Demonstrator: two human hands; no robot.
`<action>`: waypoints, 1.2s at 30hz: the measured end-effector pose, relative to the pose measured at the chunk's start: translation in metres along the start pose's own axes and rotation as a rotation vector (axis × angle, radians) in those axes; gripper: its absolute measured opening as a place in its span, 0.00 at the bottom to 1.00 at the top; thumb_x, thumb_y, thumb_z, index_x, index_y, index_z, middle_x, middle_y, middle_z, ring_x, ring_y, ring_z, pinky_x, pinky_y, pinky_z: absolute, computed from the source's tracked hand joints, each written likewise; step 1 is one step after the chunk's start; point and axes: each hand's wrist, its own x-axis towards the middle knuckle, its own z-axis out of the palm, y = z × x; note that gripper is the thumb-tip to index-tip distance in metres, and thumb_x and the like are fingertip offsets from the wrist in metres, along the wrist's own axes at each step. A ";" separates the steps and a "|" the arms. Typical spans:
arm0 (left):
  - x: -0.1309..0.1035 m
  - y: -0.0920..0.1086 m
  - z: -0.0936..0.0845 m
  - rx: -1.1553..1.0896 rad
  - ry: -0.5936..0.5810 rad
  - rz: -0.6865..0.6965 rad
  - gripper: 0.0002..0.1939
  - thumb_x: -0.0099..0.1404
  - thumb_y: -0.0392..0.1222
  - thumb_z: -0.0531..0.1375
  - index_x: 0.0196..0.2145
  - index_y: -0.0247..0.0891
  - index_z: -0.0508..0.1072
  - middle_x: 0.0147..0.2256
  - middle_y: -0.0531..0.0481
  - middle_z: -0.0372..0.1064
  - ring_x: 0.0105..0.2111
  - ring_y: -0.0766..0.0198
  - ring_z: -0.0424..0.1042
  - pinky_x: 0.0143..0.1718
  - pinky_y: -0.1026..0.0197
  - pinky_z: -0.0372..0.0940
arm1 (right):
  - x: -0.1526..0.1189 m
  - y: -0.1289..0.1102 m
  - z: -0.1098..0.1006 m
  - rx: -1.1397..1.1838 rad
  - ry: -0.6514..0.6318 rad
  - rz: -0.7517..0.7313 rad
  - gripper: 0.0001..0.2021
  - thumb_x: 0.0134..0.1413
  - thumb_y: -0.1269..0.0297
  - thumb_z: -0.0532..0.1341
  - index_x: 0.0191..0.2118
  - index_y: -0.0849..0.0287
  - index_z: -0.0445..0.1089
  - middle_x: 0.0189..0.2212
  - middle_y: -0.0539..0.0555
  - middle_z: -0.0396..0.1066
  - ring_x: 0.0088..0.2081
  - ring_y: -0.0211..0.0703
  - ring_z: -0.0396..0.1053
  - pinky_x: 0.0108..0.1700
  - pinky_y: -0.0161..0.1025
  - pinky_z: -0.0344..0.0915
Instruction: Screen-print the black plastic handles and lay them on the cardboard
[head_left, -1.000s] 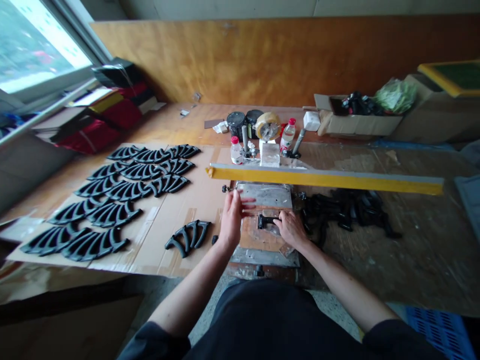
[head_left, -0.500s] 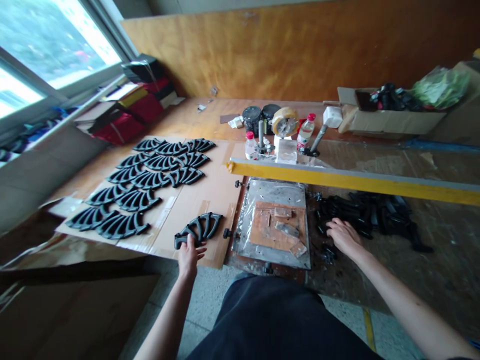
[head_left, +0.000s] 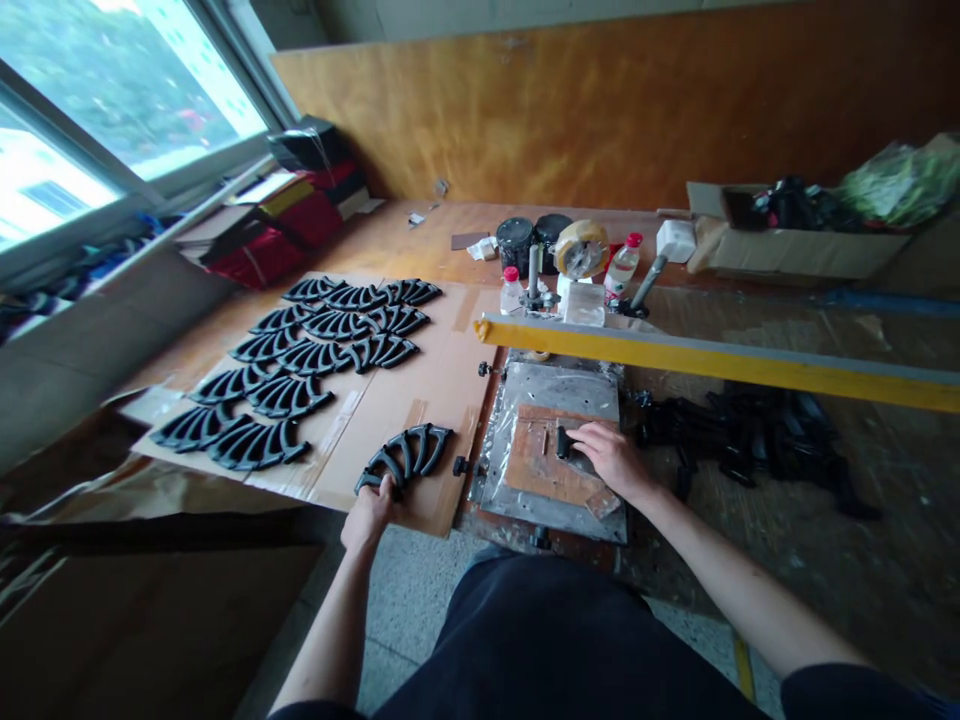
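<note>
The right hand (head_left: 609, 455) has brought a black part (head_left: 562, 443) over the wooden pad (head_left: 523, 465) — fingers closed on it — while the left hand (head_left: 367, 515) pinches a curved black piece (head_left: 368, 482).

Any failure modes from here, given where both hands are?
Left hand: it pinches the near end of the small fan of black pieces close to the cardboard's front edge; a slip might skew the fan or tip a piece off.

Right hand: its black part is over the wooden board, where a loose chip lies near; it might seat crooked if that shifts underneath.
</note>
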 end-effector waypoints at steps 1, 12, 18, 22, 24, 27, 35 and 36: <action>-0.008 0.002 0.002 0.043 0.070 -0.004 0.27 0.60 0.63 0.51 0.37 0.34 0.72 0.38 0.30 0.73 0.44 0.36 0.72 0.44 0.36 0.64 | 0.002 -0.004 0.007 -0.054 -0.003 -0.023 0.12 0.62 0.68 0.54 0.44 0.55 0.75 0.39 0.55 0.74 0.42 0.45 0.69 0.45 0.41 0.66; -0.050 0.040 0.052 0.198 0.262 0.360 0.32 0.63 0.59 0.53 0.59 0.38 0.64 0.64 0.37 0.53 0.63 0.42 0.51 0.61 0.41 0.47 | 0.024 -0.064 0.020 -0.098 -0.155 -0.144 0.15 0.59 0.76 0.52 0.40 0.55 0.76 0.38 0.55 0.74 0.44 0.47 0.66 0.47 0.45 0.61; -0.032 0.050 0.058 0.129 0.246 0.289 0.33 0.59 0.61 0.57 0.57 0.41 0.67 0.63 0.37 0.56 0.62 0.36 0.50 0.58 0.32 0.44 | 0.085 -0.131 0.112 0.058 -0.455 -0.178 0.13 0.63 0.68 0.52 0.44 0.58 0.75 0.40 0.55 0.76 0.45 0.43 0.69 0.49 0.40 0.64; -0.027 0.046 0.061 0.119 0.243 0.293 0.27 0.59 0.52 0.59 0.54 0.40 0.70 0.62 0.39 0.58 0.62 0.37 0.50 0.60 0.33 0.43 | 0.115 -0.160 0.159 -0.109 -0.704 -0.178 0.12 0.63 0.61 0.55 0.41 0.58 0.76 0.39 0.56 0.76 0.46 0.46 0.70 0.48 0.41 0.64; -0.024 0.042 0.059 0.130 0.233 0.318 0.25 0.59 0.49 0.59 0.53 0.40 0.70 0.62 0.39 0.58 0.62 0.38 0.51 0.60 0.34 0.43 | 0.122 -0.167 0.168 -0.157 -0.752 -0.164 0.13 0.62 0.59 0.56 0.39 0.59 0.76 0.38 0.59 0.76 0.45 0.48 0.71 0.48 0.41 0.64; -0.011 0.030 0.048 0.143 0.186 0.421 0.24 0.59 0.47 0.60 0.53 0.40 0.71 0.62 0.40 0.58 0.62 0.38 0.51 0.60 0.35 0.43 | 0.122 -0.169 0.174 -0.142 -0.772 -0.207 0.14 0.61 0.59 0.57 0.43 0.61 0.75 0.40 0.61 0.75 0.46 0.49 0.71 0.50 0.42 0.64; 0.121 0.024 -0.019 0.176 0.015 0.857 0.28 0.51 0.54 0.67 0.49 0.44 0.74 0.59 0.43 0.63 0.62 0.42 0.55 0.62 0.39 0.47 | 0.117 -0.162 0.193 -0.263 -0.938 -0.164 0.30 0.55 0.51 0.62 0.59 0.63 0.65 0.62 0.72 0.56 0.64 0.68 0.51 0.59 0.58 0.55; 0.141 0.028 -0.028 0.190 -0.001 0.856 0.28 0.51 0.53 0.68 0.49 0.44 0.74 0.59 0.43 0.63 0.61 0.42 0.55 0.62 0.40 0.48 | 0.117 -0.161 0.194 -0.250 -0.965 -0.161 0.32 0.54 0.51 0.63 0.60 0.64 0.64 0.62 0.73 0.54 0.64 0.68 0.49 0.60 0.57 0.55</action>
